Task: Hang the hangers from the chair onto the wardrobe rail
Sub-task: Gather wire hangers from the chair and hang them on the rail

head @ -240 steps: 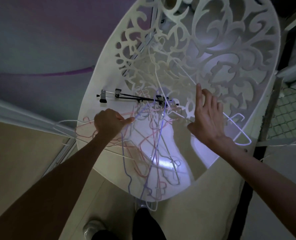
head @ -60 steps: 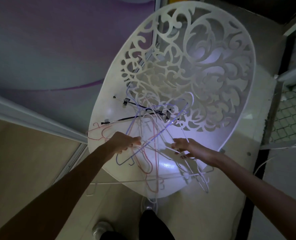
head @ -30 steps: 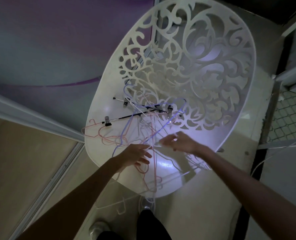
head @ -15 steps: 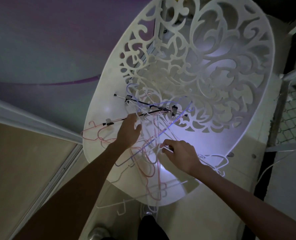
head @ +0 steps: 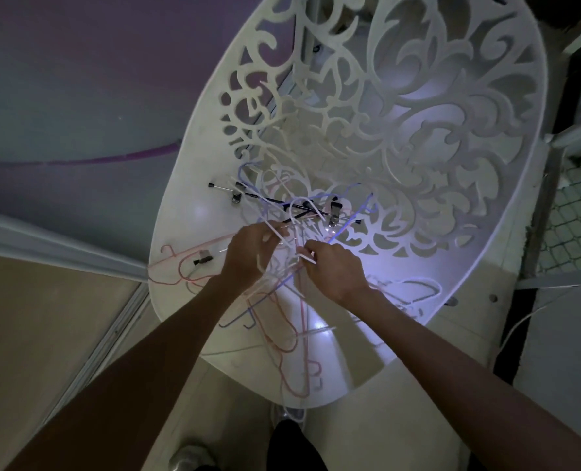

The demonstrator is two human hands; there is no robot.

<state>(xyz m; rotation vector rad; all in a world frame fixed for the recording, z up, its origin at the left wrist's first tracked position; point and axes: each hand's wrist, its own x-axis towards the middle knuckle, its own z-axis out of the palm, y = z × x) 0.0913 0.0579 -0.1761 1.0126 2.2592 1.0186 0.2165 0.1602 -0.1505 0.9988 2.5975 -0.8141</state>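
A white chair [head: 180, 232] with a cut-out scroll back fills the view. A tangle of thin hangers lies on its seat: pink hangers [head: 287, 351], a blue hanger [head: 248, 312], white hangers [head: 302, 207] and black clip hangers [head: 228, 189]. My left hand [head: 248, 254] is closed around white hanger wires at the middle of the pile. My right hand [head: 333, 268] sits right beside it, pinching a white hanger wire. The wardrobe rail is out of view.
A grey and purple wall rises to the left, with a pale rail or door track [head: 61, 248] below it. A wire mesh panel [head: 574, 229] stands at the right. My shoe [head: 188, 458] shows on the beige floor below the chair.
Both hands have come together over the middle of the pile and closed on white hanger wires. A clip hanger has slid down to the seat's left edge.
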